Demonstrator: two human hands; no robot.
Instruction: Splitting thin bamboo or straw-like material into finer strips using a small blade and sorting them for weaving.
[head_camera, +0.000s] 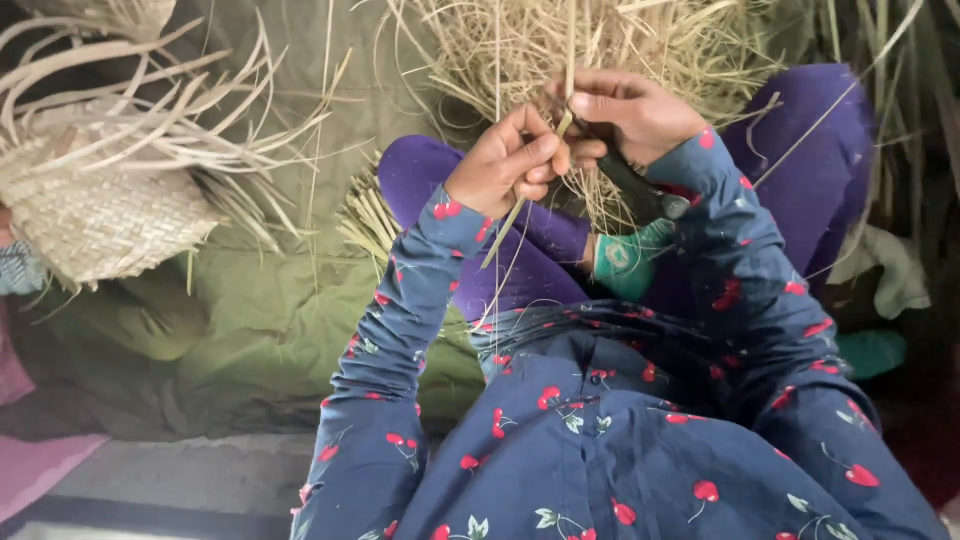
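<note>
My left hand (507, 163) pinches a thin pale grass strip (512, 212) that runs down past my wrist and up toward the straw pile. My right hand (628, 108) is closed on a dark-handled tool (630, 183), its tip meeting the strip between both hands. Both hands are raised above my knees in purple trousers (520, 250). My sleeves are dark blue with red cherries.
A heap of loose dry straw (590, 45) lies ahead of my hands. A half-woven straw basket (100, 215) with long loose strips sits at the left on an olive green cloth (280, 310). A teal cuff (625, 262) shows by my leg.
</note>
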